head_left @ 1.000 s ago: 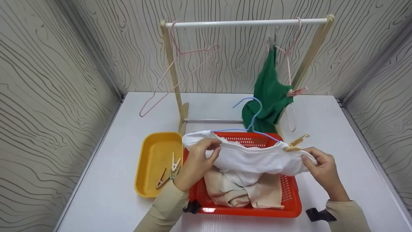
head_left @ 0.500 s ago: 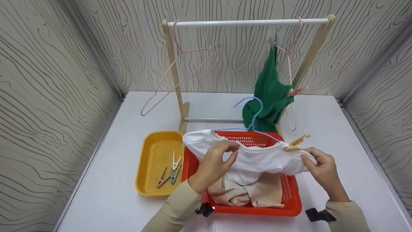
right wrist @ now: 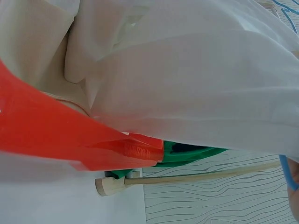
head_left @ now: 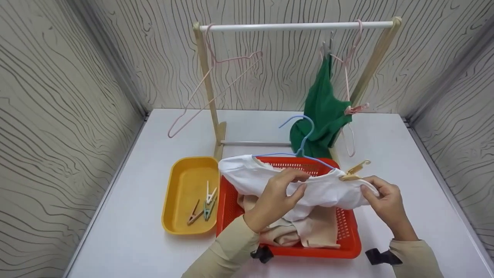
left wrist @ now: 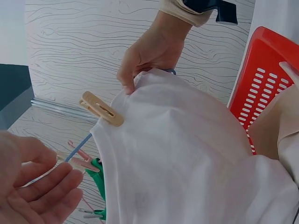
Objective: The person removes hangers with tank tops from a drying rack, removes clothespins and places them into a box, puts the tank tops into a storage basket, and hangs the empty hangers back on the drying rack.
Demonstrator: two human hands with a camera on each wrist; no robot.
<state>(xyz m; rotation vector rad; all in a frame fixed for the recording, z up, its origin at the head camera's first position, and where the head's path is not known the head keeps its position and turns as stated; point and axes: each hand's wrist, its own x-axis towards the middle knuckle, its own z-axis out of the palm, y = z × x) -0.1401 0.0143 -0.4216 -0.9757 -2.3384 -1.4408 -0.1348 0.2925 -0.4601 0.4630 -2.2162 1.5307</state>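
Observation:
A white shirt (head_left: 247, 173) hangs on a blue hanger (head_left: 308, 133) over the red basket, its hook sticking up. My right hand (head_left: 388, 200) pinches the shirt's right shoulder end, where the hanger's tip shows in the left wrist view. Beside that hand, a yellow clothespin (head_left: 350, 177) is clipped on the shirt near the neckline. My left hand (head_left: 276, 199) is in front of the neckline, fingers loosely bent and grasping nothing. Seen from the left wrist, the left fingers (left wrist: 51, 186) are near the blue hanger arm; whether they touch it I cannot tell.
Beige cloths (head_left: 318, 231) lie in the red basket (head_left: 349, 243). Left of it stands a yellow tray (head_left: 179, 193) with clothespins (head_left: 208, 193). Behind, a drying rack (head_left: 297, 27) carries a pink hanger (head_left: 193, 96) and a green garment (head_left: 324, 104) clipped to another hanger.
My left hand has moved to the right along the shirt's neckline, toward the yellow clothespin. The right hand and the shirt have stayed nearly still.

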